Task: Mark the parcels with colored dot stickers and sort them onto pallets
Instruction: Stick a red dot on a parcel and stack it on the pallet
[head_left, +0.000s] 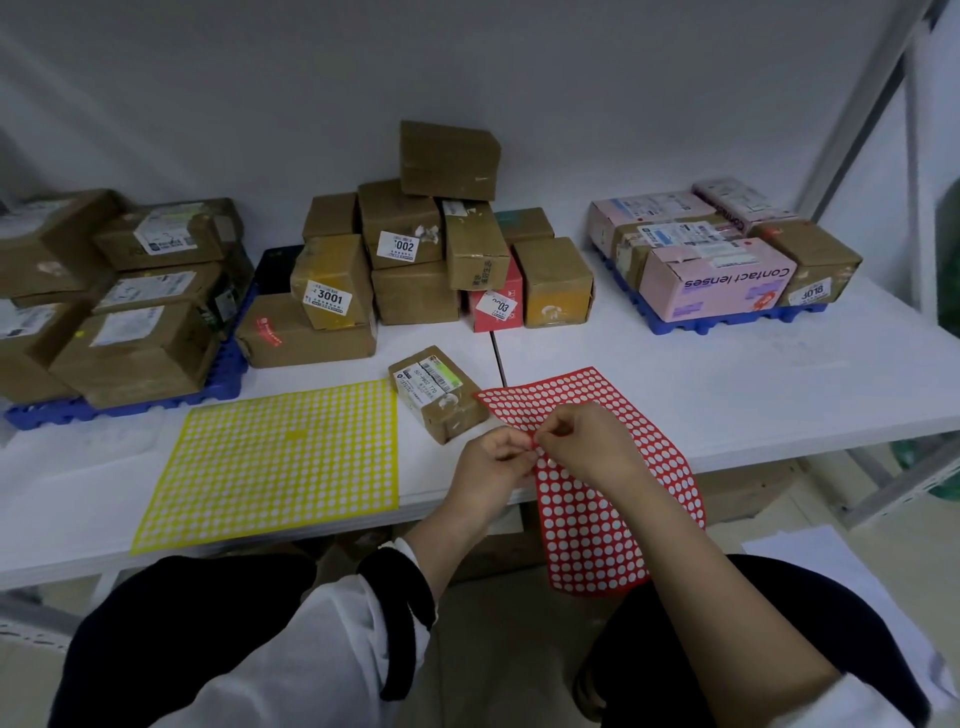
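Both hands meet over the white tabletop's (727, 395) near edge. The left hand (493, 460) and right hand (584, 441) each pinch, fingers curled tight, the red paper dot-sticker sheet (587, 530), which droops off that edge. At 11 o'clock from them lies a small brown cardboard parcel (439, 395); at 9 o'clock, a flat yellow sticker sheet (275, 462).
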